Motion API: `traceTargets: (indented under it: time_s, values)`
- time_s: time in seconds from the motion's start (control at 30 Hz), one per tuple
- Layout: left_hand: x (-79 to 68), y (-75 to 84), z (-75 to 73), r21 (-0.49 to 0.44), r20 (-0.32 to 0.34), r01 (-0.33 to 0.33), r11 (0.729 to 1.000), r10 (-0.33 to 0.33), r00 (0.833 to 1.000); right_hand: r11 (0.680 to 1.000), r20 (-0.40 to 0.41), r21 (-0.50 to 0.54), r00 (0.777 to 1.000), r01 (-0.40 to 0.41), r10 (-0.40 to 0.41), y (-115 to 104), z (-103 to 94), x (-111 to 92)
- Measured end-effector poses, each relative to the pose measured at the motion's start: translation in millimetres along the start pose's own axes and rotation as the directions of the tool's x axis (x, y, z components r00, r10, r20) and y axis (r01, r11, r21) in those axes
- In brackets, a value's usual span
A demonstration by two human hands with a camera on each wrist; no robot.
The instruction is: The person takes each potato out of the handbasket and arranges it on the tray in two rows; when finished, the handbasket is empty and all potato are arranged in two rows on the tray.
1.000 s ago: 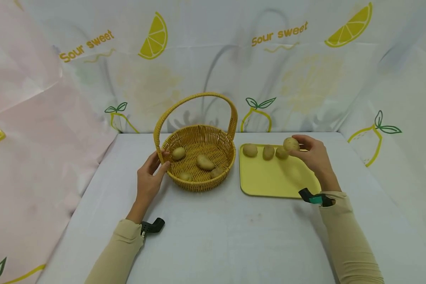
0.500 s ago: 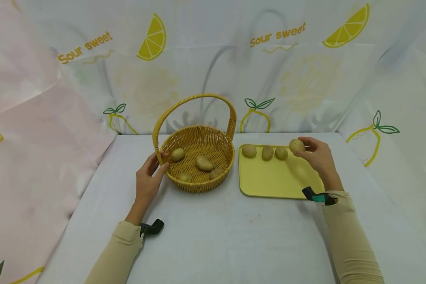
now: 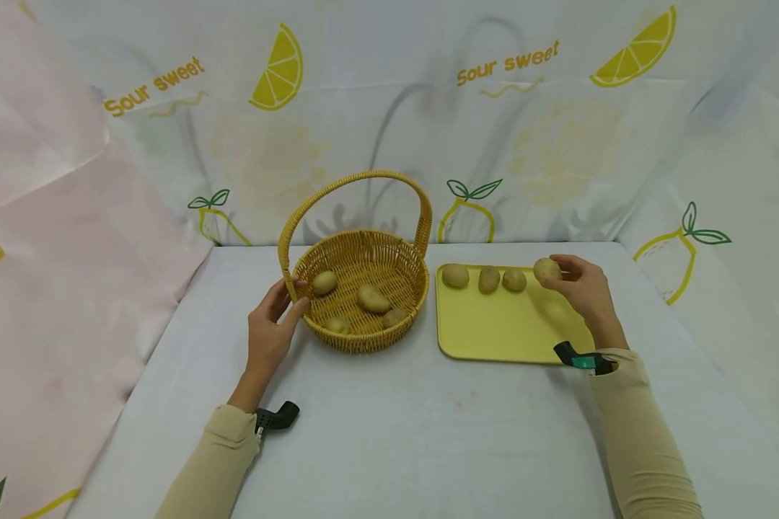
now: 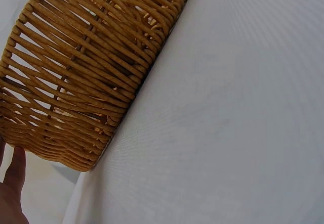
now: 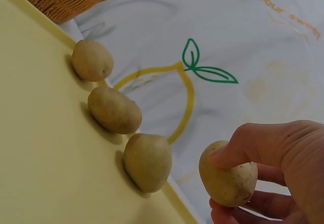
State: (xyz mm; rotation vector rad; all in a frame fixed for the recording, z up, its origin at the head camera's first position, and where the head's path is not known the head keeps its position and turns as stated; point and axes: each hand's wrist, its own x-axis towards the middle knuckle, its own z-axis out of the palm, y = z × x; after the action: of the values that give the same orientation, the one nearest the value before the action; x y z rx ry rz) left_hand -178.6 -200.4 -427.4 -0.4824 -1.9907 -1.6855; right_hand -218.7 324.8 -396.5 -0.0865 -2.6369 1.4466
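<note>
My right hand (image 3: 583, 288) pinches a potato (image 5: 226, 176) between thumb and fingers, over the far right part of the yellow tray (image 3: 493, 331). Three more potatoes lie in a row along the tray's far edge: a left one (image 3: 456, 275), a middle one (image 3: 489, 280) and a right one (image 3: 514, 280). My left hand (image 3: 273, 321) grips the left side of the wicker basket (image 3: 363, 342) at the base of its tall handle, thumb outside and fingers partly hidden behind it. Several potatoes sit inside the basket, among them a long one (image 3: 373, 298) near the middle.
The basket and tray stand side by side on a white-covered table (image 3: 389, 432). Behind them rises a white cloth backdrop (image 3: 376, 130) printed with lemons and lettering. A wrist camera (image 3: 279, 416) is strapped at the left sleeve, another camera (image 3: 583, 359) at the right.
My right hand has carried its potato rightward and slightly lower, away from the row and toward the tray's far right corner. The left hand keeps its hold on the basket.
</note>
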Motion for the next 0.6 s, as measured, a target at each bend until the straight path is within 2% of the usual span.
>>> traceTargets:
  time_s: [0.33, 0.6]
  values:
    - [-0.7, 0.5, -2.0, 0.007, -0.004, 0.010, 1.000, -0.010, 1.000, 1.000, -0.031, -0.017, 1.000, -0.008, 0.008, 10.3, 4.7, 1.7]
    - [0.3, -2.5, -1.0, 0.002, 0.003, -0.008, 1.000, 0.008, 1.000, 0.996, -0.028, -0.093, 1.000, 0.001, -0.003, 17.3, 6.2, 6.7]
